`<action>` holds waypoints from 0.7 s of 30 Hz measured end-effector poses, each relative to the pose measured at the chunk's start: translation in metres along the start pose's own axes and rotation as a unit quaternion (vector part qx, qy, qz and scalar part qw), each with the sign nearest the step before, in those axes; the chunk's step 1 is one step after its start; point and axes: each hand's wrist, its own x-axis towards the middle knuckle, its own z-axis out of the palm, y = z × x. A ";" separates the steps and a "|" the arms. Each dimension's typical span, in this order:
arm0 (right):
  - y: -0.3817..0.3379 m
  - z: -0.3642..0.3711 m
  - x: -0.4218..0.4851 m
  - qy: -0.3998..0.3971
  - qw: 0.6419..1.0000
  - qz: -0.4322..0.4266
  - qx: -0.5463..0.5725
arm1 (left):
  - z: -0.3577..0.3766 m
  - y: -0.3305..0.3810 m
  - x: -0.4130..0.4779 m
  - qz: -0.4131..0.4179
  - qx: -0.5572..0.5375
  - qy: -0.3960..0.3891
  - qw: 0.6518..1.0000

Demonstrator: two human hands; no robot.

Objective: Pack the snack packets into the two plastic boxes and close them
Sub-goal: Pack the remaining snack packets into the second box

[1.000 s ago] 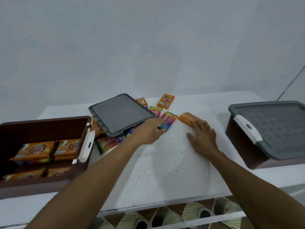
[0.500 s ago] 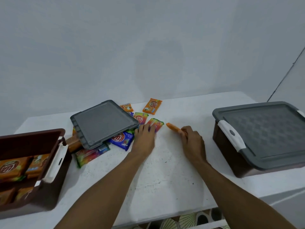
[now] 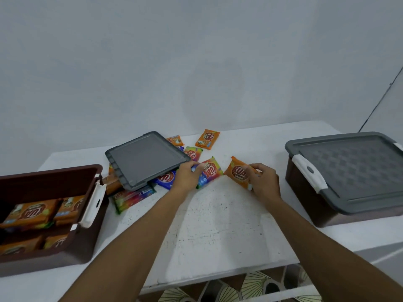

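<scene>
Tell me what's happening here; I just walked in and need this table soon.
A person is packing snack packets into two brown plastic boxes. The right hand pinches an orange packet, tilted up from the white table, while the left hand grips a rainbow packet beside the loose grey lid. The left box stands open with orange packets inside; the right box has its lid on. Other packets lie loose, some under the loose lid.

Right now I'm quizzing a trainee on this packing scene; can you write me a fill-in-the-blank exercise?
The left hand holds a rainbow packet; the snack packet in the right hand is ____.
The lidded box stands on the person's ____.
The loose grey lid rests on several ____.
Missing: orange; right; packets
</scene>
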 end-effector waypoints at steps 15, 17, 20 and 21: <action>-0.167 0.086 -0.077 -0.281 0.957 -0.028 0.072 | -0.237 0.009 -0.043 0.045 -0.079 -0.087 0.992; -0.194 0.111 -0.097 -0.309 0.949 -0.042 0.051 | -0.282 -0.006 -0.052 0.052 -0.023 -0.097 0.994; -0.229 0.150 -0.128 -0.364 0.929 -0.066 0.015 | -0.347 -0.033 -0.064 0.034 0.046 -0.136 0.989; -0.239 0.163 -0.137 -0.377 0.923 -0.077 -0.008 | -0.365 -0.043 -0.066 0.028 0.072 -0.159 0.984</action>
